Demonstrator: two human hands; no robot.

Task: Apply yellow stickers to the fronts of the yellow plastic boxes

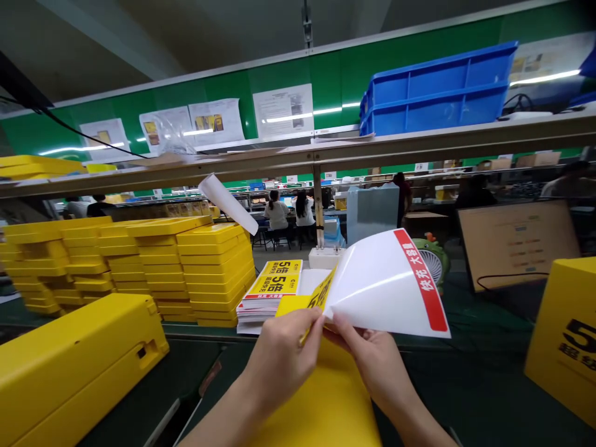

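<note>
A printed sheet (379,285), glossy white with a red strip along one edge and a yellow part at its left, is held up curled between both hands. My left hand (286,347) is closed, thumb and fingers pinching its lower corner. Close beside it, my right hand (379,357) grips the lower edge with thumb and fingers. Whether a backing layer is separating there, I cannot tell. Below my hands lies a large yellow case (321,397), partly covered by them. A stack of similar yellow, red and white printed sheets (274,288) sits just beyond my left hand.
Stacked yellow plastic pieces (214,273) stand at left, behind another yellow case (69,360). At right are a printed yellow case (565,341), a cardboard panel (516,239) and a green fan (431,264). A blue crate (437,90) rests on the overhead shelf. People sit farther back.
</note>
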